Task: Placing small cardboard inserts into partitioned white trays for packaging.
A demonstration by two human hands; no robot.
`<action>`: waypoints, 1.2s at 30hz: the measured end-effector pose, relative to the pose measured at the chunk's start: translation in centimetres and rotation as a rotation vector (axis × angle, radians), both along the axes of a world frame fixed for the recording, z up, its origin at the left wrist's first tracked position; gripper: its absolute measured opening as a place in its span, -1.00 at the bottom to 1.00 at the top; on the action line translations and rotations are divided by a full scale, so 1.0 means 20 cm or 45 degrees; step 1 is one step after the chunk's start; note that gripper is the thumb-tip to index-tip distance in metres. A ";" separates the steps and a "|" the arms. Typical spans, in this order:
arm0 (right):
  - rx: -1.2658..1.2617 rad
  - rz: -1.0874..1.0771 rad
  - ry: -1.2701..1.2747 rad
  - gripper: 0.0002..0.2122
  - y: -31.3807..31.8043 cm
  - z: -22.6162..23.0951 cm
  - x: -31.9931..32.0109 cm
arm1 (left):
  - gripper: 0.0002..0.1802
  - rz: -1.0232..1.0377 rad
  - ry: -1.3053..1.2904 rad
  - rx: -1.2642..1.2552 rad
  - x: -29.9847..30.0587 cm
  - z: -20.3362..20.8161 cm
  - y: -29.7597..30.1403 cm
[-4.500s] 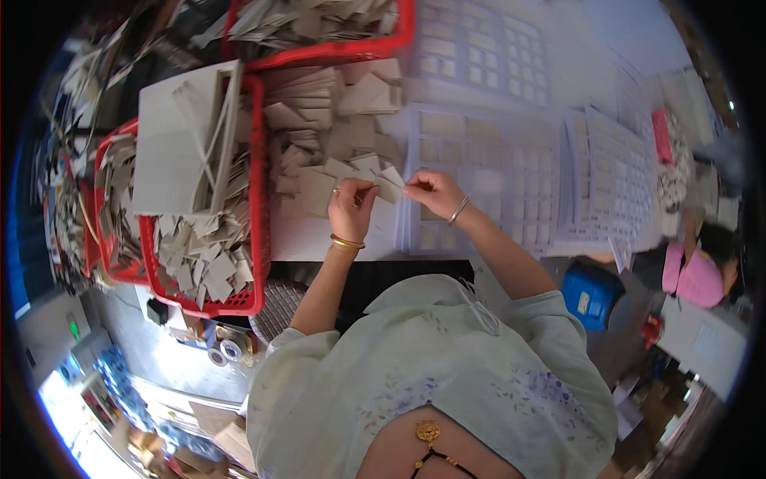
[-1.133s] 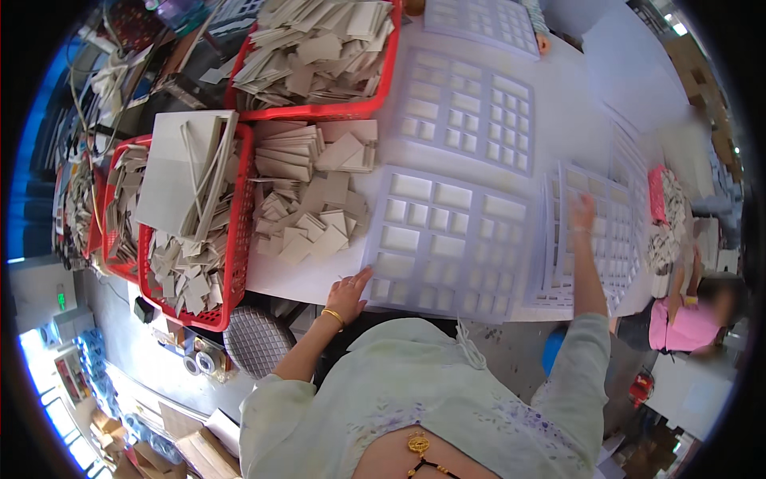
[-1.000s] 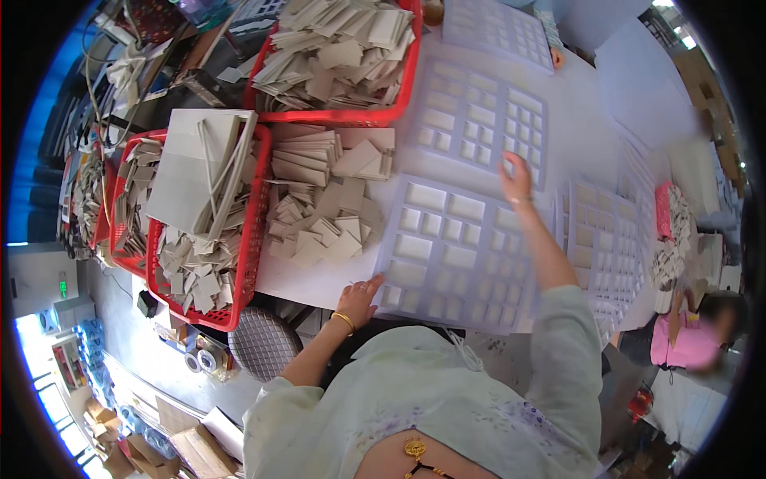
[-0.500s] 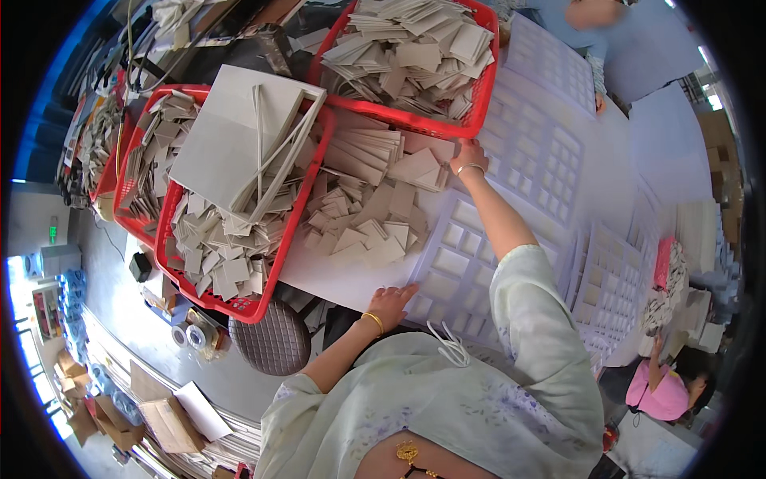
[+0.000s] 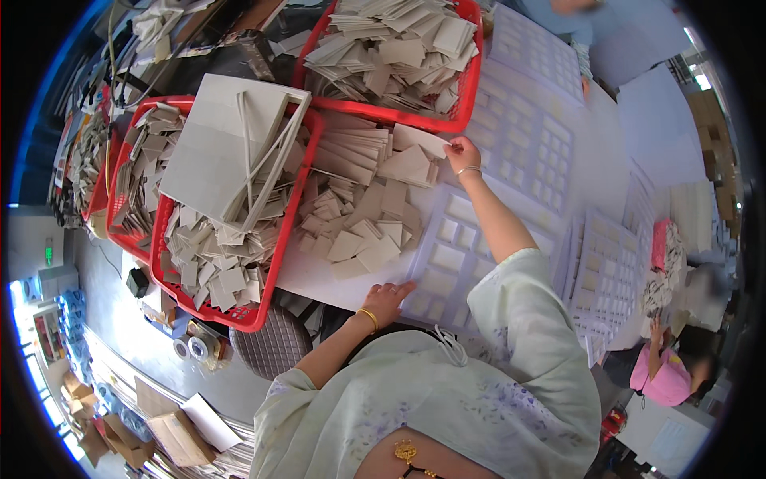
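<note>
The card strip (image 5: pixel 420 141) is pale grey, thin and flat, longer than it is wide, with straight edges and a plain surface. It lies just below the rim of the upper red basket (image 5: pixel 470 80), above a pile of similar cards (image 5: pixel 367 225) on the table (image 5: pixel 323 287). The right hand (image 5: pixel 463 155) has its fingers clamped on the strip's right end. The fingertips cover that end, and whether they hold one layer or several cannot be told.

The left hand (image 5: pixel 387 300) lies palm down with its fingers stretched out, a little apart, touching the lower left edge of the near tray (image 5: pixel 428 239). This tray is whitish and divided into rectangular compartments; the right forearm and sleeve hide part of it. A second tray (image 5: pixel 519 144) beyond it looks hazy, so its contents are hard to make out.

The lower red basket (image 5: pixel 294 227) is partly covered by large grey boards (image 5: pixel 223 144). The upper basket is cut off by the upper edge of the view.
</note>
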State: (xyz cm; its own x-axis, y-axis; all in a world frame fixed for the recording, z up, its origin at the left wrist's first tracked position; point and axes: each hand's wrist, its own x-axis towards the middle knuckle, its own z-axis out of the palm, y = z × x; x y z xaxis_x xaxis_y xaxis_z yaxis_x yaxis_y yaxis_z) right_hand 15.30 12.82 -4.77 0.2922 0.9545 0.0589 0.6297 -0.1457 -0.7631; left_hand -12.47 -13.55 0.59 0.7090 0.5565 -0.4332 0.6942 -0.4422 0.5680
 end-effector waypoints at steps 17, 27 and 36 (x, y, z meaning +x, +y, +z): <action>-0.265 -0.778 0.615 -0.83 -1.18 0.06 0.88 | -0.18 -0.104 -0.039 0.015 -0.03 -0.03 0.04; -0.124 -0.696 0.446 -0.80 -1.12 0.07 0.87 | -0.15 -0.109 0.000 0.033 0.00 -0.05 0.01; -0.177 -0.814 0.094 -0.79 -1.48 0.06 1.45 | -0.13 -0.090 0.007 0.040 -0.01 -0.03 0.02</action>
